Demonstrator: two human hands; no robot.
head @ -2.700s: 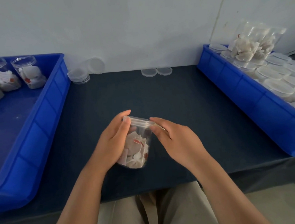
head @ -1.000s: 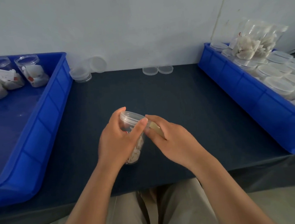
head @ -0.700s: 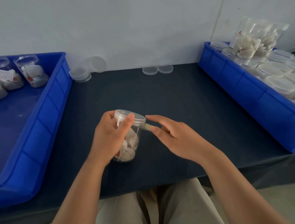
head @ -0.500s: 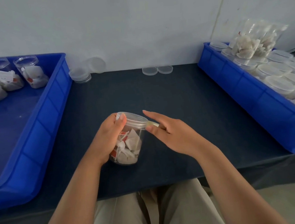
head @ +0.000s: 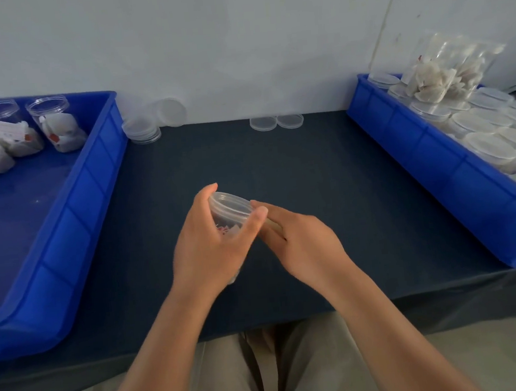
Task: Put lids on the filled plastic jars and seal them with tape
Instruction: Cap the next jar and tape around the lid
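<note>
My left hand (head: pixel 207 249) and right hand (head: pixel 301 244) are bare: no gloves, rings or wristbands. Both forearms are uncovered, with no sleeves visible up to the frame edge. I wear light khaki trousers (head: pixel 297 372), plain fabric, no markings.

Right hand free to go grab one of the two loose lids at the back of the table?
Probably not yet. The right hand is busy at the rim of the jar held by the left hand. The path to the two lids is bare tabletop, so nothing blocks it once released.
</note>
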